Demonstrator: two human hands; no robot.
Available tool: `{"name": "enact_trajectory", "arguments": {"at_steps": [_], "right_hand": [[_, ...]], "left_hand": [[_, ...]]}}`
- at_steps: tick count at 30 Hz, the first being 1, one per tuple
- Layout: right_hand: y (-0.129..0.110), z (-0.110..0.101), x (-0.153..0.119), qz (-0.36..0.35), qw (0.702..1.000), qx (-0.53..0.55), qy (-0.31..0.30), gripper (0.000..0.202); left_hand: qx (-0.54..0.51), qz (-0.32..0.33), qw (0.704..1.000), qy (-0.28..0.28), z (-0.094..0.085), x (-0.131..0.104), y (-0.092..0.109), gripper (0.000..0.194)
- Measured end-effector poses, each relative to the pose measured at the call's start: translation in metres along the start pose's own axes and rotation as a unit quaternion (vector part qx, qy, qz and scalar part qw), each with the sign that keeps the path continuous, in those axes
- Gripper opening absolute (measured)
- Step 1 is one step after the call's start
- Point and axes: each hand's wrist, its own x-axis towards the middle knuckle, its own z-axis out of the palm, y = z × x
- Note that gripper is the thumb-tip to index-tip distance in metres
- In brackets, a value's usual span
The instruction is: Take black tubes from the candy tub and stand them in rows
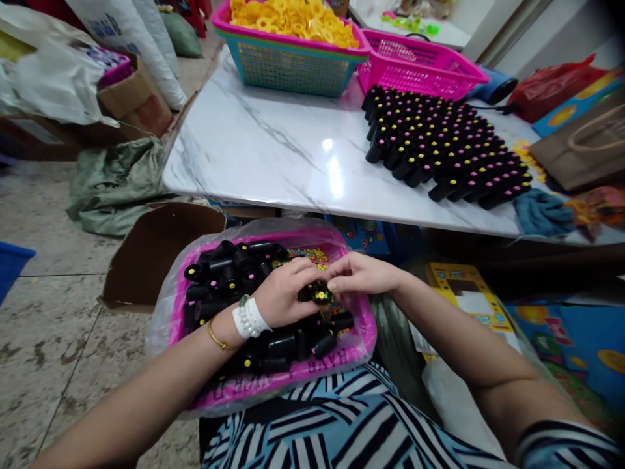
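Note:
My left hand is wrapped round a small black plastic cylinder with a yellow dot at its end. My right hand meets it from the right, thumb and forefinger pinched at the cylinder's rim. Whatever is between those fingertips is too small to make out. Both hands are over a pink basin lined with clear plastic. Black cylinders with yellow or pink dots lie jumbled in it. Small multicoloured beads show at its far right side.
A white marbled table stands ahead. Rows of upright black cylinders fill its right part, near a pink basket. Yellow plastic pieces heap a stacked basket. An open cardboard box sits left of the basin.

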Motion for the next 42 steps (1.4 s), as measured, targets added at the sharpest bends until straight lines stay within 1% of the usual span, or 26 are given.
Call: {"name": "enact_trajectory", "arguments": {"at_steps": [3,4,6,10,12,13,15,16,17,18,20,22,23,24,25,26,28,30,33,36,39,41,42], "right_hand": [[0.007,0.017,-0.005,-0.071,0.988,0.029,0.132,0.042],[0.01,0.024,-0.007,-0.092,0.983,0.035,0.158,0.047],[0.015,0.037,-0.01,-0.119,0.975,0.03,0.186,0.053],[0.023,0.06,-0.011,-0.149,0.949,-0.022,0.278,0.038],[0.022,0.063,-0.013,-0.159,0.933,-0.068,0.316,0.035],[0.021,0.061,-0.015,-0.165,0.923,-0.09,0.337,0.034],[0.017,0.05,-0.022,-0.172,0.896,-0.114,0.392,0.03],[0.015,0.041,-0.027,-0.172,0.878,-0.118,0.432,0.028],[0.014,0.03,-0.032,-0.169,0.852,-0.122,0.481,0.028],[0.013,0.016,-0.039,-0.163,0.818,-0.126,0.537,0.029],[0.014,-0.013,-0.054,-0.138,0.733,-0.143,0.65,0.035],[0.016,-0.043,-0.071,-0.097,0.643,-0.172,0.74,0.039],[0.018,-0.056,-0.079,-0.073,0.604,-0.193,0.77,0.04],[0.02,-0.067,-0.087,-0.049,0.572,-0.218,0.789,0.039],[0.023,-0.077,-0.094,-0.026,0.546,-0.243,0.801,0.038],[0.025,-0.086,-0.1,-0.005,0.528,-0.265,0.807,0.037],[0.029,-0.099,-0.112,0.032,0.51,-0.289,0.81,0.037],[0.031,-0.11,-0.123,0.063,0.506,-0.284,0.812,0.038],[0.033,-0.123,-0.136,0.085,0.516,-0.249,0.815,0.04],[0.036,-0.131,-0.14,0.069,0.527,-0.229,0.816,0.045],[0.039,-0.127,-0.138,0.047,0.515,-0.234,0.823,0.049],[0.039,-0.115,-0.133,0.038,0.502,-0.239,0.83,0.047],[0.038,-0.108,-0.13,0.033,0.501,-0.248,0.828,0.042]], "left_hand": [[0.054,-0.04,0.998,0.016,0.004,-0.002,-0.006,0.031],[0.068,-0.05,0.996,0.022,0.005,-0.002,-0.009,0.034],[0.087,-0.061,0.994,0.027,0.008,-0.003,-0.012,0.036],[0.103,-0.057,0.993,0.012,0.011,-0.003,-0.012,0.036],[0.102,-0.058,0.993,0.002,0.01,-0.003,-0.01,0.042],[0.103,-0.061,0.993,-0.008,0.009,-0.003,-0.009,0.046],[0.111,-0.067,0.99,-0.05,0.007,-0.004,-0.008,0.05],[0.119,-0.067,0.987,-0.082,0.007,-0.004,-0.008,0.047],[0.128,-0.066,0.983,-0.117,0.007,-0.004,-0.009,0.042],[0.138,-0.065,0.977,-0.148,0.007,-0.003,-0.01,0.036],[0.153,-0.072,0.968,-0.187,0.008,-0.002,-0.012,0.031],[0.162,-0.09,0.962,-0.201,0.009,0.0,-0.013,0.034],[0.165,-0.1,0.96,-0.203,0.01,0.001,-0.012,0.036],[0.167,-0.109,0.958,-0.205,0.01,0.002,-0.012,0.039],[0.169,-0.117,0.957,-0.207,0.011,0.003,-0.011,0.04],[0.172,-0.123,0.955,-0.207,0.011,0.004,-0.011,0.042],[0.178,-0.133,0.953,-0.205,0.012,0.004,-0.011,0.044],[0.183,-0.142,0.951,-0.204,0.014,0.005,-0.013,0.047],[0.188,-0.148,0.949,-0.205,0.016,0.005,-0.017,0.05],[0.193,-0.15,0.948,-0.205,0.017,0.007,-0.018,0.049],[0.191,-0.151,0.947,-0.208,0.016,0.009,-0.015,0.048],[0.188,-0.153,0.947,-0.21,0.015,0.011,-0.011,0.048],[0.186,-0.155,0.947,-0.211,0.015,0.011,-0.01,0.048]]}}
